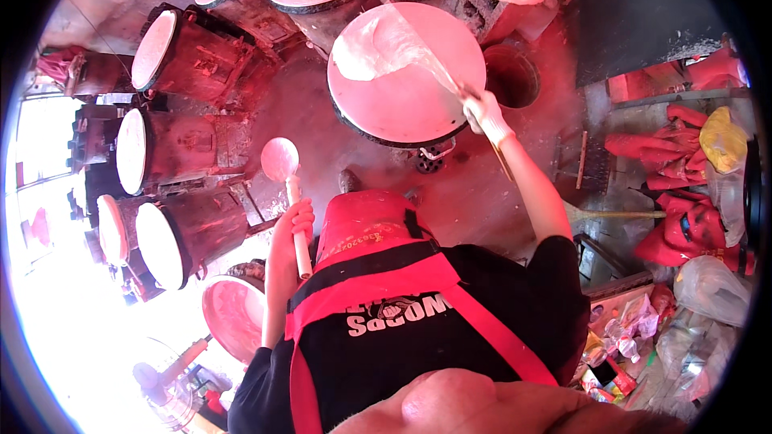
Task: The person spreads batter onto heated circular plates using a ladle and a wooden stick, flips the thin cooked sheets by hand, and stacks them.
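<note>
In front of me stands a large round griddle (402, 116) with a flat, pale top. A glossy white layer of what looks like batter (374, 52) covers part of its far left side. My right hand (485, 115), in a whitish glove or cuff, is closed around a thin stick-like tool (503, 162) over the griddle's right edge. The tool's far end is blurred above the surface. Off to the left, my left hand (296, 219) grips the pale handle of a round ladle (280, 159). The ladle's bowl is held up, apart from the griddle.
More round griddles (133, 151) on drum-like stands curve along the left and far side. A dark round opening (512, 76) sits right of the griddle. A wide bowl (233, 317) is at lower left. Red cloths (659, 145) and plastic bags (712, 289) lie at right.
</note>
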{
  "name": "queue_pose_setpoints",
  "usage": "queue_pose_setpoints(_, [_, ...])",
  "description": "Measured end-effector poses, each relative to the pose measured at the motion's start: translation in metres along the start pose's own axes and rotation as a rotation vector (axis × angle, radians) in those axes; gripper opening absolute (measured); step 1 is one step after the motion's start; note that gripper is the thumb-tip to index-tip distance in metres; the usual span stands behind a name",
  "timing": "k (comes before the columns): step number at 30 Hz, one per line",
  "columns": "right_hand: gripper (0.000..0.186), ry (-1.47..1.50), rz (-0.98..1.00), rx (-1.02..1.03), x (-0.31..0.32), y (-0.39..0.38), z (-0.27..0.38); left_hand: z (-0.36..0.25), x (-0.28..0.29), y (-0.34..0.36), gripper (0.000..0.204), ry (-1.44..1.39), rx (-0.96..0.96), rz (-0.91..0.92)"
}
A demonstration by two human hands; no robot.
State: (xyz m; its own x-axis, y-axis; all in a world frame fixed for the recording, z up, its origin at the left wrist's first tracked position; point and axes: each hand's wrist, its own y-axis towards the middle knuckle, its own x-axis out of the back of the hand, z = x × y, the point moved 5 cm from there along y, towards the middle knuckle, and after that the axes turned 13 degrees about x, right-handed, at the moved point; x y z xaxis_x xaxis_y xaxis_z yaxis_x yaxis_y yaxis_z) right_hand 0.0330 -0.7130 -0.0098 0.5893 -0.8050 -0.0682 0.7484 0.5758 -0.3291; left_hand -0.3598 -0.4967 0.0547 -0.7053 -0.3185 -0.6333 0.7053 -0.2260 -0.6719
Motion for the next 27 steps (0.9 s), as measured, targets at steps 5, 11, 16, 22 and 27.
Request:
queue_pose_setpoints(5, [0.039, -0.091, 0.324, -0.090, -0.033, -0.037, -0.007, -0.014, 0.024, -0.002, 0.007, -0.037, -0.057, -0.111])
queue_pose_setpoints(11, [0.039, 0.080, 0.034, 0.010, -0.019, -0.104, -0.036, -0.042, 0.000, -0.008, 0.009, 0.047, 0.091, -0.168])
queue_pose_setpoints(16, [0.041, 0.149, -0.023, 0.026, -0.063, -0.147, -0.064, -0.082, -0.029, -0.007, 0.007, 0.179, 0.302, -0.118])
queue_pose_setpoints(22, [0.039, 0.533, -0.322, -0.065, -0.137, -0.254, -0.114, -0.167, -0.002, -0.014, 0.007, 0.503, 0.294, -0.200])
queue_pose_setpoints(27, [0.031, 0.672, -0.451, 0.275, -0.309, -0.116, -0.076, -0.222, 0.025, -0.050, 0.011, 0.599, 0.188, -0.323])
